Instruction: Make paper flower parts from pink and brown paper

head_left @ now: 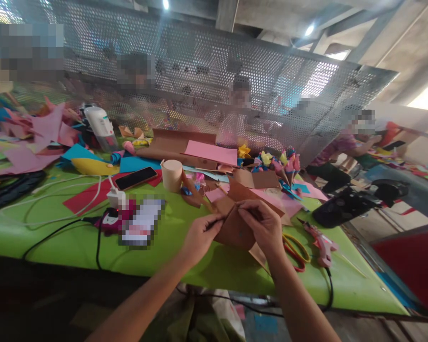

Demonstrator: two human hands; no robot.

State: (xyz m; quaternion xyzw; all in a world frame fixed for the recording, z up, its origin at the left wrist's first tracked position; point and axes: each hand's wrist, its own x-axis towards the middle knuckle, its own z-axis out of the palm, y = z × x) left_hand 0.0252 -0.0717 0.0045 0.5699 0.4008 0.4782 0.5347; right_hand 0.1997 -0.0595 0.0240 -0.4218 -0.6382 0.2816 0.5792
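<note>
Between my two hands is a piece of brown paper (237, 230), raised a little over the green table. My left hand (203, 235) pinches its left edge between thumb and fingers. At the upper edge, the fingertips of my right hand (264, 223) are pressed together on the same paper. Below my right wrist another brown paper piece (259, 256) sticks out. Scissors with yellow and red handles (297, 251) lie just right of my right hand, their blades hidden. A pink glue gun (323, 244) rests farther right on the table.
A roll of cream tape (171, 175), a dark phone (136, 178) and a power strip (110, 221) with cables lie left. A black bottle (344, 205) lies at the right edge. Paper flowers (280, 164) and coloured sheets (211, 152) cover the back, before a perforated metal screen (199, 85).
</note>
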